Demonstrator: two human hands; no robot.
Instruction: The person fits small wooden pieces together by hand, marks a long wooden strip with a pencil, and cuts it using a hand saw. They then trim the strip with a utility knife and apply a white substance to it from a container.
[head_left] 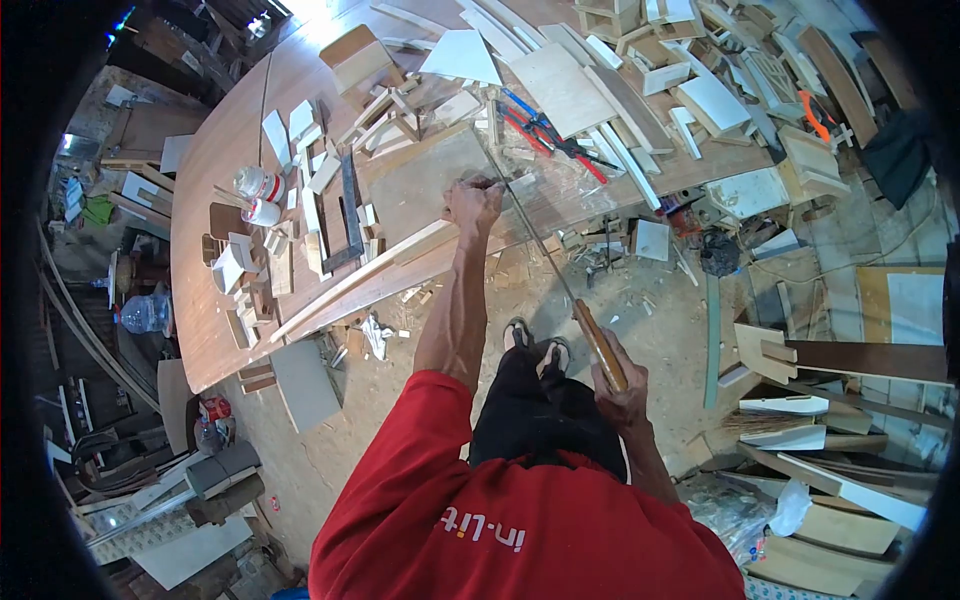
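Observation:
My left hand (pixel 472 205) is stretched out to the workbench (pixel 215 300), its fingers closed on a small wooden piece at the edge of a flat plywood panel (pixel 425 180). My right hand (pixel 622 388) is drawn back near my body and grips the wooden handle of a hand saw (pixel 598 345). The saw's thin blade (pixel 540 245) runs diagonally up to the spot beside my left hand. A long pale wooden strip (pixel 370 275) lies along the bench edge just below my left hand.
Wood offcuts, boards and small frames crowd the bench. Red and blue handled pliers (pixel 545 132) lie beyond the panel, and two cans (pixel 258 195) stand at the left. Planks are stacked on the floor at right (pixel 830 440). My sandalled feet (pixel 535 345) stand on sawdust.

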